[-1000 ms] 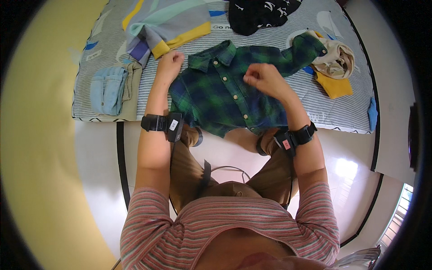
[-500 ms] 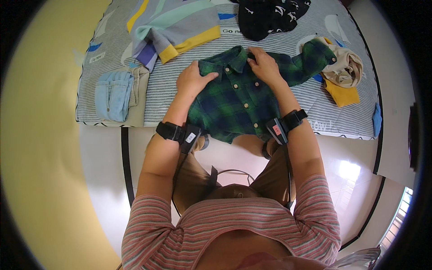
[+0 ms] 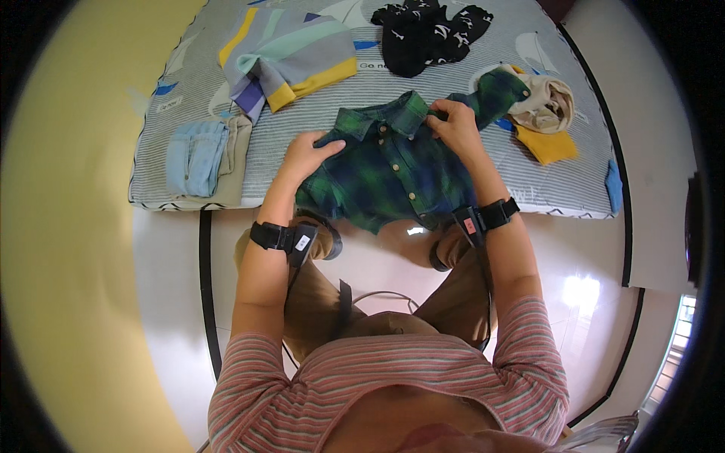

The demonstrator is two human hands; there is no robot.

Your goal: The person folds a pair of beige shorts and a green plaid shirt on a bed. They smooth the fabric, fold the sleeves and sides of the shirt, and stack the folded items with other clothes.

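Gripping the green-and-navy plaid collared shirt (image 3: pixel 377 170) by its shoulders, my left hand (image 3: pixel 306 157) and right hand (image 3: pixel 455 128) are pinching cloth between thumbs and fingers. It is lying front-up, unfolded, over the edge of the striped grey bed (image 3: pixel 260 151); a light-blue denim garment (image 3: pixel 195 158) is lying folded leftward.

The plaid shirt (image 3: pixel 370 177) before you looks like soft, matt woven cloth — its round buttons (image 3: pixel 396 167) smooth and faintly shiny. You have coarser, faded denim in the folded jeans (image 3: pixel 195 160) and matt printed cloth in the bedsheet (image 3: pixel 272 155). Your striped top (image 3: pixel 408 359) is ribbed knit; the floor (image 3: pixel 170 264) is smooth — glossy enough to mirror light.
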